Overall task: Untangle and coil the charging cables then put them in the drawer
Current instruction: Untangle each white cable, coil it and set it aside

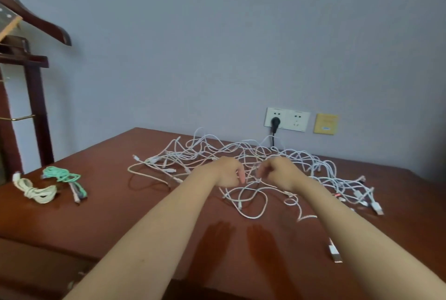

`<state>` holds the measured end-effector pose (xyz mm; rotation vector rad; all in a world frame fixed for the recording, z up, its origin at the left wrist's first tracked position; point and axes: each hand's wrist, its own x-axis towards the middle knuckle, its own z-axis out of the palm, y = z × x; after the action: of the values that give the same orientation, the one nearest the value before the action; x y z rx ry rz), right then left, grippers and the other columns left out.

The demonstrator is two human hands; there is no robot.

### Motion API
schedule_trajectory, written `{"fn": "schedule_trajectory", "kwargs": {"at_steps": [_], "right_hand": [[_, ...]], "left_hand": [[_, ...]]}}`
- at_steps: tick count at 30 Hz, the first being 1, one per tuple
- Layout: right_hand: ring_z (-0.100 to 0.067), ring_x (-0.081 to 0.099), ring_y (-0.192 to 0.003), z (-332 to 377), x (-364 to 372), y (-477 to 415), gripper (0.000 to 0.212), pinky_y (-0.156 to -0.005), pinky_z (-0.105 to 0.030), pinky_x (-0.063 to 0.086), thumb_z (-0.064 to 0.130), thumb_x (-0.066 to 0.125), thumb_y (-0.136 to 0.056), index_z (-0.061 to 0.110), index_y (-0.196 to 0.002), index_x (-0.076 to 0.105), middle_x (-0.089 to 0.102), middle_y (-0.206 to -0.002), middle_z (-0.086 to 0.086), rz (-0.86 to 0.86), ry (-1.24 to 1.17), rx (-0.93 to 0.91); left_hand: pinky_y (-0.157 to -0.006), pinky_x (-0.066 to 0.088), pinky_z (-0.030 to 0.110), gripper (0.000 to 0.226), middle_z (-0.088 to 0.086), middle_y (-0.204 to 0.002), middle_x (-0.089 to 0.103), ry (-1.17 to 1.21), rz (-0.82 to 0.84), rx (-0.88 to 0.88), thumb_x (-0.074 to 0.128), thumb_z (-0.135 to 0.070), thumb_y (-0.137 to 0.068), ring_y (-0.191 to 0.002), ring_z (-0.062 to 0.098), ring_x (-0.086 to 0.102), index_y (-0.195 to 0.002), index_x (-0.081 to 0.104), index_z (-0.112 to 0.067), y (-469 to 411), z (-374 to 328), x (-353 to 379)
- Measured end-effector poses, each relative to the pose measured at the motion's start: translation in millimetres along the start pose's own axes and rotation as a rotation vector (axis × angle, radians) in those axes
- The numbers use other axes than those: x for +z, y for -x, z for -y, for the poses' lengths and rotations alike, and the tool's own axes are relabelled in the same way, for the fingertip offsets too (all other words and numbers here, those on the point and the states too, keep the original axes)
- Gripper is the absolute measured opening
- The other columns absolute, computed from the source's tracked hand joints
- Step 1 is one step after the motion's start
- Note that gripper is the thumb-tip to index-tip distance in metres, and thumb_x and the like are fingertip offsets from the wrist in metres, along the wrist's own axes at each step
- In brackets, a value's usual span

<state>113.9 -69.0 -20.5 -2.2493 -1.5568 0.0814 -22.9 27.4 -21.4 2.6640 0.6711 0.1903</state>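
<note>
We hold both bare arms out over a glossy reddish-brown wooden table (120,208); the tangle of thin white charging cables (241,149) sprawls across its far half, from mid-table towards the right edge, close under the grey wall. Our left hand (228,171) and our right hand (277,170) meet near the middle of that tangle, knuckles up, just beside each other but not touching. The right hand's fingers are curled and pinch a white strand raised a little off the wood; the left hand's fingers are curled down among the strands too, yet whether they are clamped on one we cannot tell (the back of the hand hides it). A loose white USB plug (335,252) lies by our right forearm. Well apart, at the table's left end, lie a coiled cream cable (36,191) and, just beside it, a coiled mint-green cable (64,176). On the wall sit a white double socket (295,120) with a black plug (275,122) in it, and a yellow square plate (326,124); a dark wooden clothes stand (36,70) rises at far left.
</note>
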Motion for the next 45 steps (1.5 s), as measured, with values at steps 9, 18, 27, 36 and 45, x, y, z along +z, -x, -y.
{"fn": "schedule_trajectory", "kwargs": {"at_steps": [9,18,27,36,45], "right_hand": [[-0.026,0.063,-0.086,-69,-2,33,0.023,-0.060,-0.016,0.040,0.013,0.047,-0.089,0.007,-0.101,0.067,0.066,-0.092,-0.012,0.058,-0.008,0.266],[-0.027,0.060,-0.090,-90,21,35,0.032,-0.076,-0.032,0.044,0.027,0.048,-0.091,0.001,-0.091,0.066,0.067,-0.089,-0.012,-0.061,-0.084,0.358],[-0.026,0.047,-0.118,-69,19,21,0.041,-0.095,-0.030,0.036,0.013,0.055,-0.082,0.012,-0.123,0.054,0.056,-0.123,-0.007,-0.395,0.113,-0.004],[-0.024,0.055,-0.085,-85,3,13,0.019,-0.073,-0.030,0.038,0.019,0.050,-0.094,0.020,-0.082,0.065,0.063,-0.085,-0.003,-0.369,-0.114,0.021],[-0.034,0.054,-0.107,-128,-23,30,0.027,-0.076,-0.032,0.038,0.011,0.044,-0.093,0.009,-0.109,0.065,0.064,-0.112,-0.015,-0.744,-0.255,0.529]], "left_hand": [[-0.064,0.046,0.025,0.029,0.007,-0.086,0.064,0.044,0.195,0.097,0.045,-0.002,-0.084,-0.063,0.016,0.056,-0.100,0.068,-0.009,-30,-48,48],[-0.100,0.038,0.041,0.039,0.018,-0.134,0.043,-0.292,-0.084,-0.149,0.041,-0.002,-0.091,-0.126,0.035,0.040,-0.130,0.039,-0.005,-53,-36,83],[-0.057,0.044,0.014,0.020,0.002,-0.086,0.060,0.479,-0.214,0.062,0.053,-0.003,-0.090,-0.060,0.012,0.055,-0.108,0.056,-0.010,-69,-33,74],[-0.060,0.038,0.019,0.005,-0.007,-0.067,0.057,0.389,-0.247,0.229,0.055,-0.023,-0.092,-0.059,0.004,0.049,-0.090,0.051,-0.023,-71,-43,52],[-0.060,0.034,0.026,0.021,-0.007,-0.063,0.050,0.274,-0.307,0.132,0.048,-0.025,-0.096,-0.058,0.007,0.044,-0.078,0.058,-0.021,-71,-21,48]]}}
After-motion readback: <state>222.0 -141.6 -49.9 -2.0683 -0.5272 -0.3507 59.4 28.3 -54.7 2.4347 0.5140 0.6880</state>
